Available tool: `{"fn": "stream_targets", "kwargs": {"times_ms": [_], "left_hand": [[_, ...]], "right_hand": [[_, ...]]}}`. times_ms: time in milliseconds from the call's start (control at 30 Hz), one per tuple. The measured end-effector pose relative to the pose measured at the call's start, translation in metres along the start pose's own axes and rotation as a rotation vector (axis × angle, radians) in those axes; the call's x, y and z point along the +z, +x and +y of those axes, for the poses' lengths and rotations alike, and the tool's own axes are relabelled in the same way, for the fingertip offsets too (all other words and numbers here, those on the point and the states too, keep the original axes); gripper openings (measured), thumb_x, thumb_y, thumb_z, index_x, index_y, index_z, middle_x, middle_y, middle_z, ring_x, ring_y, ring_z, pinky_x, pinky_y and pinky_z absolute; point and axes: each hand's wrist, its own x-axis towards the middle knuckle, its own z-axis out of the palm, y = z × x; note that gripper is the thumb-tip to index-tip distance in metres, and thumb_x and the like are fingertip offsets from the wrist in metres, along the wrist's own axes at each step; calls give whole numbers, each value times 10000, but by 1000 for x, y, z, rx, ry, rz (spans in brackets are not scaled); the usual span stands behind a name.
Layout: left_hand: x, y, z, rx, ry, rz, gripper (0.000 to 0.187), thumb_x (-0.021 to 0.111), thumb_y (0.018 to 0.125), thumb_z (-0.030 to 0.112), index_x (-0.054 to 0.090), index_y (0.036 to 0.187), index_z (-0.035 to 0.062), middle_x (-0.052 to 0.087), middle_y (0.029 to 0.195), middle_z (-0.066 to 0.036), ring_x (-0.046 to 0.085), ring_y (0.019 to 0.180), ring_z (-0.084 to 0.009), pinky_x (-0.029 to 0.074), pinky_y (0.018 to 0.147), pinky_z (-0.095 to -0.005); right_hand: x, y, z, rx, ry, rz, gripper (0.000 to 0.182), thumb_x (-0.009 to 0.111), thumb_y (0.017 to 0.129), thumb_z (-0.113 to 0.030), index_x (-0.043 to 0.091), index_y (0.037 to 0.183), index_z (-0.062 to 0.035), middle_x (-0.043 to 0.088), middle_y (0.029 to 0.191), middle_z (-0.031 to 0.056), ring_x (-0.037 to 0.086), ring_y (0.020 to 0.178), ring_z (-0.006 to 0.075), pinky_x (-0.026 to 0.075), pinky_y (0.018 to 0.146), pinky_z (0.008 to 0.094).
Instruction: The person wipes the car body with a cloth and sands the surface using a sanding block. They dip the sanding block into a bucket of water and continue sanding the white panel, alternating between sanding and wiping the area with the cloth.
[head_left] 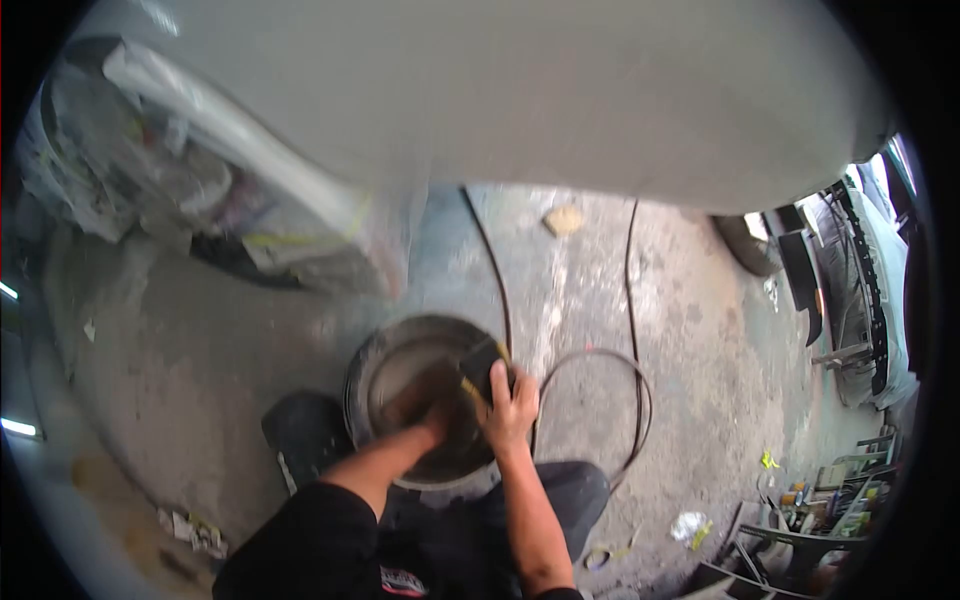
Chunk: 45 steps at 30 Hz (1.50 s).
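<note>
A round dark basin [362,365] of murky water stands on the floor between my knees. My left hand [432,420] reaches into the basin; its fingers are hidden in the brown water. At the basin's right rim my right hand [508,400] grips a dark block [482,362] with yellowish edges, the fingers closed around its right side. The block is tilted over the water.
A large grey car body panel [560,90] spans the top, beside a plastic-covered wheel area [210,190]. A dark hose [640,400] loops on the floor to the right. A tan sponge-like piece [563,221] lies beyond. Tools and parts [820,500] stand at lower right.
</note>
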Motion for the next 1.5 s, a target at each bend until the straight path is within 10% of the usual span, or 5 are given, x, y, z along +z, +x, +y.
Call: {"fn": "stream_targets", "kwargs": {"times_ms": [333,400,567,1200,1500], "left_hand": [[-39,-24,-98,720,-453,-86,441,488,1040,277,569,1408,50,581,1447,-151,529,1363,-248,436,1120,-459],[-136,-26,-12,-451,-1942,-431,437,511,1033,315,606,1354,34,655,1340,-137,579,1305,-219,439,1121,-447],[-180,-11,18,-251,-2573,-500,326,528,1031,276,677,1165,18,748,1081,-81,713,1021,-208,542,991,-384],[-885,-210,-16,309,141,1166,309,727,876,103,683,1181,108,656,1069,-46,645,983,-165,524,850,-317],[-910,-142,-104,293,861,1600,508,732,912,312,600,1394,226,521,1434,-149,440,1374,-382,347,1121,-578]], "right_hand": [[-4,-4,1,11,-3,67,797,844,790,-292,477,1481,-136,620,1144,222,613,922,396,486,730,497],[-4,-2,-2,24,-6,70,793,845,790,-286,474,1474,-132,622,1138,212,611,928,388,486,726,499],[1,-5,1,32,-4,99,817,842,790,-256,439,1491,-134,615,1103,212,600,911,391,484,726,502],[-9,2,-8,-16,21,35,751,814,772,-252,522,1460,-174,618,1121,206,613,931,385,477,755,494],[-11,10,-15,-131,-86,-65,685,756,764,-204,576,1422,-260,624,1097,179,616,928,335,477,709,457]]}}
